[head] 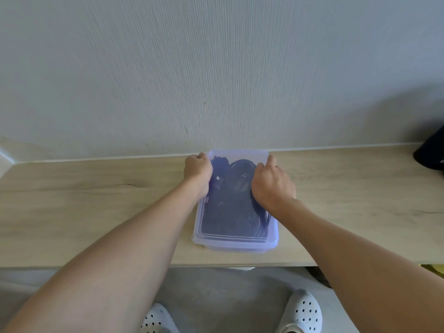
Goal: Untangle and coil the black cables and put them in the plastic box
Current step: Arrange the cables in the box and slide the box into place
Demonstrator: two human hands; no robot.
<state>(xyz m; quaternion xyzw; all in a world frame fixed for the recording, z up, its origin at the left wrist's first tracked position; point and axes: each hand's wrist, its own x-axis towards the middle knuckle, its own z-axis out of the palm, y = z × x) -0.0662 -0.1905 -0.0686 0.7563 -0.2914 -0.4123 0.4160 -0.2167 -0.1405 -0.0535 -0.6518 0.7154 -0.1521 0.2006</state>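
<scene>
A translucent bluish plastic box stands on the wooden shelf against the wall, with its lid on. Coiled black cables show through the lid and fill the inside. My left hand curls over the lid's far left edge and grips it. My right hand presses on the lid's right side, thumb on the far right corner, fingers bent over the edge.
The light wooden shelf runs left and right along a textured pale wall. A black object sits at the far right. Below the shelf's front edge are a grey floor and my white perforated shoes.
</scene>
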